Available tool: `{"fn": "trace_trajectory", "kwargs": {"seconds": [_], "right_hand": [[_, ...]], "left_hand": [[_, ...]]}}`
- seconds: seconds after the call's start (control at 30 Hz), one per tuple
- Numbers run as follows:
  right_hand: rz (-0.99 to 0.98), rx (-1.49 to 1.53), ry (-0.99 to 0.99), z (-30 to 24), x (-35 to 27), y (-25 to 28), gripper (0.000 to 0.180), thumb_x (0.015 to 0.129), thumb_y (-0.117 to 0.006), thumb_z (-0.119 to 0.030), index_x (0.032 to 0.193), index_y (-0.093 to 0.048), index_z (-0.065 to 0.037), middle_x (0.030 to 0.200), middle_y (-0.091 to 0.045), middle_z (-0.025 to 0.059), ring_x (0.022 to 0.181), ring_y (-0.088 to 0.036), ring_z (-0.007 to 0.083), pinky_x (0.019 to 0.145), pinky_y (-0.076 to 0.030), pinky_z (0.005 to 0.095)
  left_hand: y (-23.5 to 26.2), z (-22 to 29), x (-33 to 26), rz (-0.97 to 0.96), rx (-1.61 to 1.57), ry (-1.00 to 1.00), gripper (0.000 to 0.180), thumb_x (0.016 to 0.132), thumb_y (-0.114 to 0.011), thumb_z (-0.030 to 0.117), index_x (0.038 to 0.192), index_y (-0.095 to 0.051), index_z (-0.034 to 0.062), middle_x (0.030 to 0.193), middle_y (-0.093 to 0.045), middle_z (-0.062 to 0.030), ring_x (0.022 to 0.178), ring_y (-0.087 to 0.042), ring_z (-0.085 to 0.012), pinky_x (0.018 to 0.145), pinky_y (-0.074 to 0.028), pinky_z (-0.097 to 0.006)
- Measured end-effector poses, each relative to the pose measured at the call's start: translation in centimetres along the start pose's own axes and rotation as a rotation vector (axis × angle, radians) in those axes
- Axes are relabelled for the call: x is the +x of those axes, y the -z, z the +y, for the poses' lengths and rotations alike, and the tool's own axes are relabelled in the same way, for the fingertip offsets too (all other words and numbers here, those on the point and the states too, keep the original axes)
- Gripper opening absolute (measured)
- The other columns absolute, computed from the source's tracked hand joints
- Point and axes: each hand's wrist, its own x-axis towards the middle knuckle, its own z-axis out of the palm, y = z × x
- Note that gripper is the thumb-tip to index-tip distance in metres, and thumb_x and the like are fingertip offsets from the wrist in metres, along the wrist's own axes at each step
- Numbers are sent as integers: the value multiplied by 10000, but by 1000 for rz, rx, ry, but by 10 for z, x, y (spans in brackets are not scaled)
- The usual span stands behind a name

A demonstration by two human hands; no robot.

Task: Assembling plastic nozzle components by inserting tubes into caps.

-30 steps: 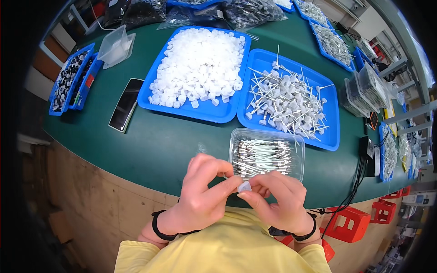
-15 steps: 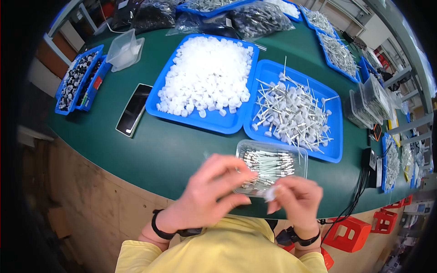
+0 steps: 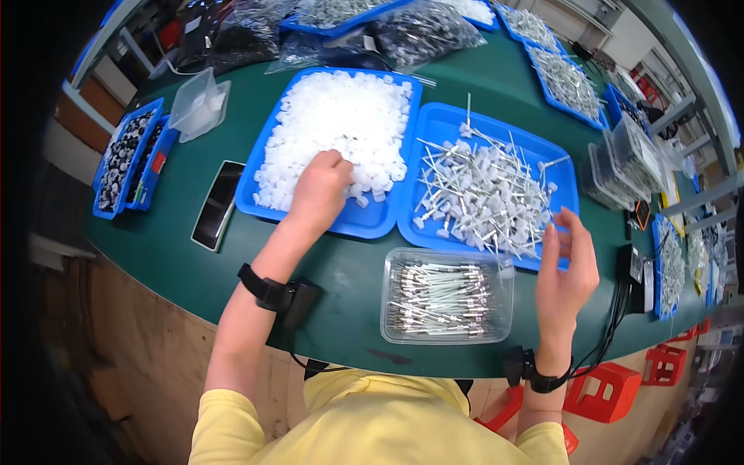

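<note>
My left hand (image 3: 322,186) reaches into the near part of a blue tray (image 3: 364,226) heaped with small white plastic caps (image 3: 341,116). Its fingers are pinched together among the caps, and what they hold is hidden. My right hand (image 3: 567,267) is open, its thumb and fingers apart, by the near right corner of a second blue tray (image 3: 434,116). White caps with thin metal rods (image 3: 488,194) lie jumbled in that tray. Between my arms a clear plastic box (image 3: 446,335) holds many thin pale rods with metal ends (image 3: 442,294).
A phone (image 3: 217,205) lies left of the cap tray. Farther left are blue bins of dark small parts (image 3: 128,155) and a clear container (image 3: 198,105). Bagged parts (image 3: 426,35) lie at the back. Clear boxes (image 3: 620,174) and black cables (image 3: 612,325) are on the right.
My hands have parted from above the clear box, where the right held a small white piece. The left went up into the caps; the right moved to the second tray, its fingers now spread.
</note>
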Motion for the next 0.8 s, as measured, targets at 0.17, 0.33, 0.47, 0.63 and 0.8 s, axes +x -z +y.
{"fn": "trace_trajectory", "kwargs": {"seconds": [0.17, 0.33, 0.47, 0.63, 0.8], "right_hand": [[-27, -96, 145, 12, -4, -14, 249, 754, -604, 28, 998, -552, 42, 859, -602, 140, 714, -596, 239, 551, -475, 301], [-268, 102, 307, -6, -15, -2, 214, 719, -639, -2, 926, -587, 10, 751, -590, 109, 661, -581, 242, 554, -466, 306], [-562, 42, 285, -15, -20, 17, 222, 648, -580, 50, 857, -606, -19, 764, -547, 78, 653, -556, 220, 528, -453, 302], [-871, -65, 412, -14, -27, 34, 280, 607, -581, 42, 871, -621, -41, 839, -557, 59, 733, -563, 200, 656, -460, 310], [-930, -7, 563, -8, -28, 31, 233, 653, -562, -29, 881, -609, -21, 878, -551, 76, 772, -571, 214, 653, -456, 304]], "left_hand": [[28, 11, 0, -19, -533, 503, 89, 751, -620, -16, 821, -565, -9, 756, -582, -56, 642, -544, -106, 592, -437, -222], [63, 34, -20, 38, -1111, 709, 114, 780, -574, -24, 894, -574, -16, 768, -578, -76, 624, -521, -108, 569, -421, -217], [73, 40, -68, -13, -1380, 781, 179, 803, -568, 9, 980, -563, -19, 799, -575, -100, 623, -508, -115, 565, -412, -218], [77, 51, -104, -47, -1740, 820, 246, 797, -617, 66, 1017, -545, -16, 837, -571, -111, 665, -514, -126, 577, -416, -220], [78, 58, -108, -27, -1696, 786, 257, 805, -614, 85, 1026, -548, -29, 832, -578, -117, 639, -514, -129, 553, -419, -220]]}}
